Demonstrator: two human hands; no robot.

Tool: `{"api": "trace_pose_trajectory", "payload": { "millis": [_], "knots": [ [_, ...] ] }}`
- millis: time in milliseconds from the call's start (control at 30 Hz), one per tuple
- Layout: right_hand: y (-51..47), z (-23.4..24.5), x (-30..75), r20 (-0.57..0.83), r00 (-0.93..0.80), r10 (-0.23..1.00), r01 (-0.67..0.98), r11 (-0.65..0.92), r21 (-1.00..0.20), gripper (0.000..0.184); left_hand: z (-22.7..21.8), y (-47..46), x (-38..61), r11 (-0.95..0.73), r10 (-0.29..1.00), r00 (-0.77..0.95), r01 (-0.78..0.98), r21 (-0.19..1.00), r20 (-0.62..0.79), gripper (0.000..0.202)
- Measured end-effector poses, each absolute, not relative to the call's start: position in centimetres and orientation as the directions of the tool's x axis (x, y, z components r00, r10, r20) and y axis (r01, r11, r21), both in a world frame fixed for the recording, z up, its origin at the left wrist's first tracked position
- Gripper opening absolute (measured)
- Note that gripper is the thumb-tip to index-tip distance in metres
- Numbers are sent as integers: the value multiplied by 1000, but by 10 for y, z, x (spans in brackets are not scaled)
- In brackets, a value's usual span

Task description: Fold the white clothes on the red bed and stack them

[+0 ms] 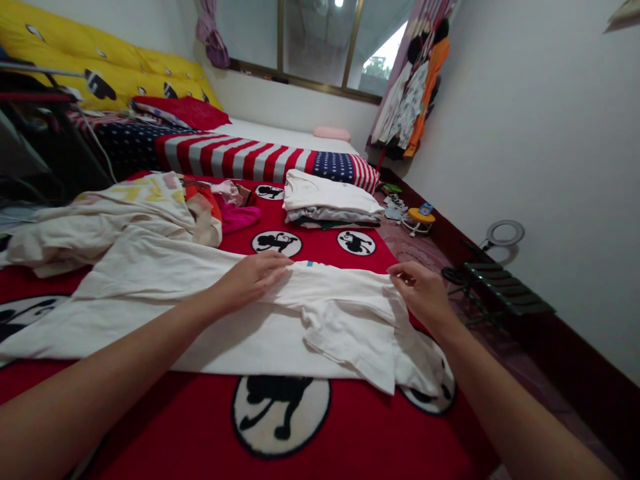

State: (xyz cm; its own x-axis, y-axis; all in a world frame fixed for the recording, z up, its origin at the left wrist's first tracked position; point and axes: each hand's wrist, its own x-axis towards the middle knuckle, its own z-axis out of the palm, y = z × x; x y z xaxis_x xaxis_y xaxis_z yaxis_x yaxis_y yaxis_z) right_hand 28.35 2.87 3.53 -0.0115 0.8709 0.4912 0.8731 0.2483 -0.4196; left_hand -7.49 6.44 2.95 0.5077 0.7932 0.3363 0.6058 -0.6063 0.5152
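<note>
A white T-shirt (240, 340) lies lengthwise across the red bedspread, partly folded over, with a short sleeve draped towards me on the right. My left hand (257, 275) rests on its far edge, fingers stretched out over the cloth. At the shirt's right end, my right hand (420, 287) pinches the far corner between thumb and fingers. A small blue mark shows on the far edge between my hands. Just beyond the shirt sits a stack of folded clothes (330, 197), white on top with grey and dark layers below.
A heap of loose clothes (110, 207) lies on the left, touching the shirt's far side. The red bedspread (175, 427) has black monkey figures in white circles. Behind is a bed with a striped cover (240, 157). On the right floor are a yellow stool (421, 215) and a dark folding stool (505, 287).
</note>
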Motion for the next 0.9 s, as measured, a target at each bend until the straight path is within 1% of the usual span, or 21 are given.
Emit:
{"api": "trace_pose_trajectory", "payload": {
  "millis": [67, 167, 233, 333, 467, 533, 633, 667, 733, 833, 900],
  "knots": [
    [41, 38, 271, 392, -83, 916, 915, 226, -335, 16, 25, 80, -67, -604, 797, 500, 624, 496, 340, 41],
    [57, 39, 262, 254, -101, 962, 958, 162, -237, 13, 19, 95, -60, -542, 840, 425, 690, 479, 338, 40],
    [63, 38, 261, 193, -107, 975, 971, 145, -192, 12, 15, 101, -58, -505, 862, 388, 725, 468, 328, 38],
    [64, 36, 257, 181, -106, 978, 988, 125, -95, 13, 8, 103, -57, -487, 867, 355, 753, 443, 349, 31],
    [64, 42, 254, 228, -175, 958, 984, 162, 76, 19, 5, 99, -56, -482, 858, 301, 750, 452, 415, 22],
    [67, 47, 254, 292, -172, 941, 985, 156, 77, 20, 7, 95, -55, -491, 839, 257, 736, 466, 479, 21],
    [74, 49, 255, 370, -67, 927, 996, 83, -25, 17, 10, 89, -55, -480, 815, 193, 752, 451, 545, 19],
    [77, 47, 255, 365, -42, 930, 997, 65, -49, 17, 10, 89, -55, -466, 818, 189, 773, 431, 543, 18],
    [83, 39, 253, 327, -20, 945, 998, 40, -56, 18, 8, 90, -55, -424, 839, 206, 827, 368, 504, 17],
    [89, 27, 250, 281, -10, 960, 1000, 14, -14, 20, 3, 94, -55, -371, 872, 237, 891, 262, 428, 17],
    [89, 27, 245, 260, -11, 966, 1000, 7, 15, 20, 1, 96, -54, -358, 875, 236, 904, 235, 423, 16]
  ]
}}
